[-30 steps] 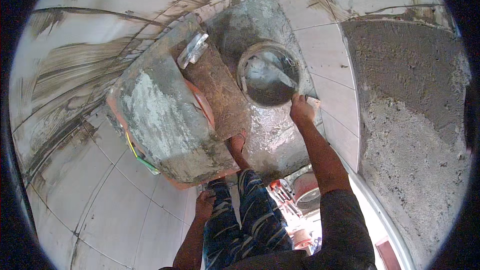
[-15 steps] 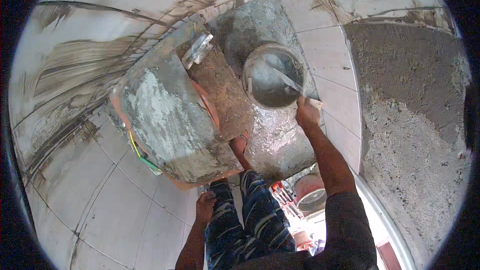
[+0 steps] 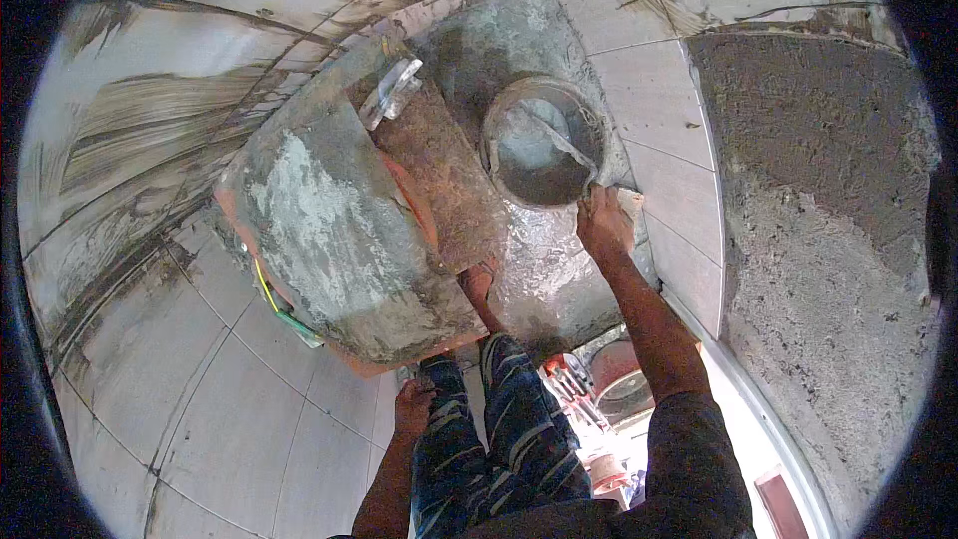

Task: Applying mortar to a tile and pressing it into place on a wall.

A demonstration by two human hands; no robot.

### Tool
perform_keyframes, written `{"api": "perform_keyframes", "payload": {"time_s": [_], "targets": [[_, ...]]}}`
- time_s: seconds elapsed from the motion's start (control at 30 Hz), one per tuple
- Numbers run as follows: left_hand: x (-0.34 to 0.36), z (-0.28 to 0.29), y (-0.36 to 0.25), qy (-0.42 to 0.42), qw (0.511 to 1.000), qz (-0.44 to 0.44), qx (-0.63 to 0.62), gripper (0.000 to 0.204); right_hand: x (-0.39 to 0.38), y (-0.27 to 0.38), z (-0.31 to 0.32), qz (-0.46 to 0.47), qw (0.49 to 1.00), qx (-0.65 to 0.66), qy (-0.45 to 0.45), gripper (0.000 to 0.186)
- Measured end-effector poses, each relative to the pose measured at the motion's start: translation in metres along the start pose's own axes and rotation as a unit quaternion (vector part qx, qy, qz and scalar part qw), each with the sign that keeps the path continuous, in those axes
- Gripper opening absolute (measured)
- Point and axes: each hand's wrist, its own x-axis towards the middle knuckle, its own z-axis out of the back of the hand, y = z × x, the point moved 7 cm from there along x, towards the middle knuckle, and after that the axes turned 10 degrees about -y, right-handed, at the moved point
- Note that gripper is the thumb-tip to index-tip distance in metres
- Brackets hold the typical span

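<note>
My right hand [image 3: 605, 224] is closed at the near rim of a round, mortar-smeared bucket [image 3: 492, 155]. It grips what looks like a long, narrow, grey-coated trowel [image 3: 561, 143], slanting into the bucket over grey wet contents. The handle is hidden in my fist. My left hand [image 3: 414, 405] is curled beside my left thigh; what it holds, if anything, cannot be made out. Left of the bucket, a metal trowel [image 3: 392, 95] lies on a brown, dirt-caked board [image 3: 439, 170].
A large cement-smeared slab [image 3: 319, 250] with orange edges fills the left middle, a yellow-green strip [image 3: 269, 289] at its side. Tiled walls [image 3: 659, 120] and a rough mortared wall [image 3: 818, 220] close in. Behind my right arm stand a reddish bucket [image 3: 621, 379] and several tools [image 3: 567, 379].
My right hand has shifted slightly left and nearer me at the bucket's rim. The trowel has turned and slants differently across the bucket. My left hand stays beside my thigh.
</note>
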Motion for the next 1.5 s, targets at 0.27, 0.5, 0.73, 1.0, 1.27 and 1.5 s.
{"api": "perform_keyframes", "payload": {"time_s": [0.27,0.5,0.73,1.0,1.27,1.5], "targets": [[0.011,-0.009,-0.001,0.002,0.996,0.085,0.022,0.024,-0.018,-0.031,-0.046,-0.044,0.998,0.044,-0.011,0.044],[0.000,0.013,-0.012,-0.009,0.996,0.015,-0.089,0.013,-0.031,-0.017,-0.039,-0.086,0.977,0.189,-0.039,0.030],[0.017,0.032,0.007,-0.003,0.995,0.008,0.099,0.029,-0.038,-0.004,-0.019,-0.054,0.964,0.223,-0.135,0.038],[0.009,0.032,0.020,0.006,0.988,0.054,-0.143,0.018,-0.076,0.000,-0.058,-0.147,0.975,0.167,0.030,0.038],[0.006,0.013,-0.011,0.012,0.996,0.029,0.078,0.033,-0.057,-0.003,-0.059,-0.161,0.972,0.169,-0.010,0.041],[0.002,0.016,-0.038,-0.008,0.984,-0.033,0.175,0.028,-0.048,0.015,-0.053,-0.021,0.979,0.174,-0.109,0.053]]}}
